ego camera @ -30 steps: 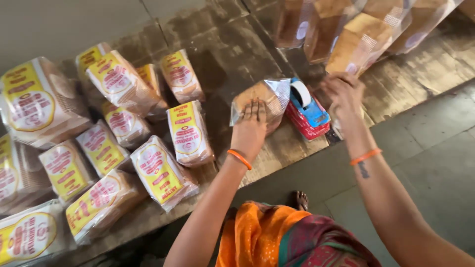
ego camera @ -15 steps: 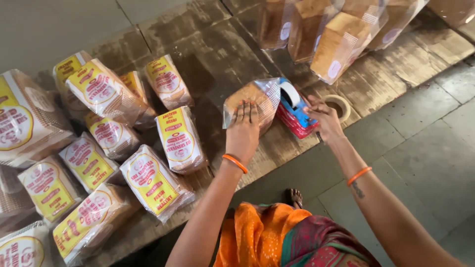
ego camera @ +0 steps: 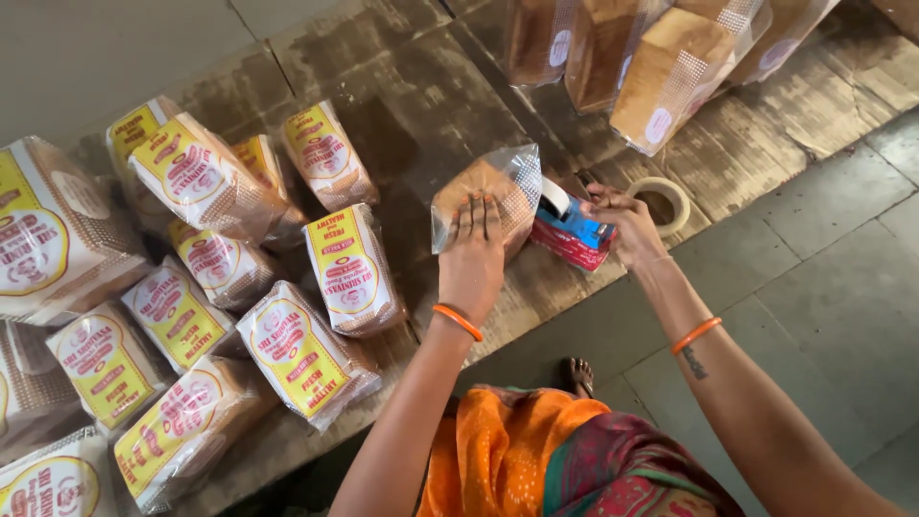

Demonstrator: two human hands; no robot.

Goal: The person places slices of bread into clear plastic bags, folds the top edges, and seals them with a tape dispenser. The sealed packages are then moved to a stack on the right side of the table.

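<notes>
A: Bread loaf [ego camera: 483, 196] in clear bag: on wooden platform [ego camera: 412, 115], near front edge, just left of tape dispenser [ego camera: 570, 233].

B: Left hand [ego camera: 474, 254]: flat on loaf, fingers spread, pressing down, nothing gripped. Orange bangle [ego camera: 458, 322] at wrist.

A: Right hand [ego camera: 627, 225]: curled around right end of dispenser, touching it; tape roll [ego camera: 662, 204] just beyond.

B: Further out: labelled loaves [ego camera: 349, 268] in yellow-printed bags, spread at left; plain-bagged loaves [ego camera: 670, 77] upright at top right; grey tiled floor [ego camera: 823, 278] below platform.
</notes>
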